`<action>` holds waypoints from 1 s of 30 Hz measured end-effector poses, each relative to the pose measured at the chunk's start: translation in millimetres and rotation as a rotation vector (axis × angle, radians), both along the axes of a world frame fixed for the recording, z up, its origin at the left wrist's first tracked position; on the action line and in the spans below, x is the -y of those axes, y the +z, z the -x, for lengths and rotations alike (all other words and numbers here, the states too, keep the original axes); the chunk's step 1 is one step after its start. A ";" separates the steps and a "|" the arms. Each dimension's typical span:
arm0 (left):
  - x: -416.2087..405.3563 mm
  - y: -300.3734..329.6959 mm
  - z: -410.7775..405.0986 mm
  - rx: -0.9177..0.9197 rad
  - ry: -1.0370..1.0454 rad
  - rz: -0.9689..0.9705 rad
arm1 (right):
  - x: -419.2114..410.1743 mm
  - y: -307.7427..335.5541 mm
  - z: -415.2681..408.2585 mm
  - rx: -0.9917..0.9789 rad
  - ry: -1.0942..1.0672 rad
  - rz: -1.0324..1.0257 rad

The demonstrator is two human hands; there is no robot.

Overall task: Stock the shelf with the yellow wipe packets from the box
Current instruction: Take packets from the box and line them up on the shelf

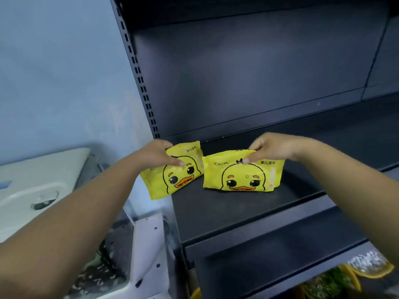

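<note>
- The shelf (248, 203) fills the centre and right of the frame, a dark metal deck with a taller back panel above it; I see only two packets at it, so by my reckoning stocking has barely started.
- The right packet (243, 172) stands upright on the deck at centre frame, its long axis running left to right, duck face toward me. Its lower edge looks to be touching the deck.
- The left packet (172, 171) sits just left of it, tilted with its right end up, and it overhangs the shelf's left front corner; I cannot tell whether it rests on the deck.
- My right hand (272, 148) pinches the right packet's top edge, thumb in front, fingers behind.
- My left hand (154, 155) grips the left packet's upper left corner, thumb across the front.
- The move turns on this: the left packet lies left of the deck edge, so I judge it needs to go right and level out beside its neighbour.
- The box is not in view.
</note>
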State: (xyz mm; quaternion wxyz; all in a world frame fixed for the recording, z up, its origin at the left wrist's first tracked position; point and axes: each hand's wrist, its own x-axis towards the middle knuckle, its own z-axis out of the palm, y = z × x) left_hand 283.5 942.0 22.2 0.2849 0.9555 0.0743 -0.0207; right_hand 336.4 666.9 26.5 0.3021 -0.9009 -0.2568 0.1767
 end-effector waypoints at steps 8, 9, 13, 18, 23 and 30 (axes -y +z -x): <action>-16.1 -2.5 -51.8 0.075 -0.043 -0.123 | -13.7 -10.2 -27.9 0.049 -0.035 -0.038; -18.1 -1.5 -57.3 0.078 -0.056 -0.154 | -17.0 -9.4 -29.8 0.065 -0.029 -0.022; -27.7 0.0 -85.3 0.055 -0.124 -0.274 | -24.6 -3.7 -40.8 0.067 -0.039 0.054; -40.6 -2.3 -112.2 0.126 -0.166 -0.371 | -33.5 -6.1 -55.9 0.066 -0.054 0.065; -55.4 -7.2 -131.5 0.231 -0.196 -0.497 | -37.4 -9.7 -57.4 0.020 -0.081 -0.001; -63.5 -14.8 -145.8 0.359 -0.233 -0.489 | -42.9 -8.4 -53.0 0.005 -0.130 0.036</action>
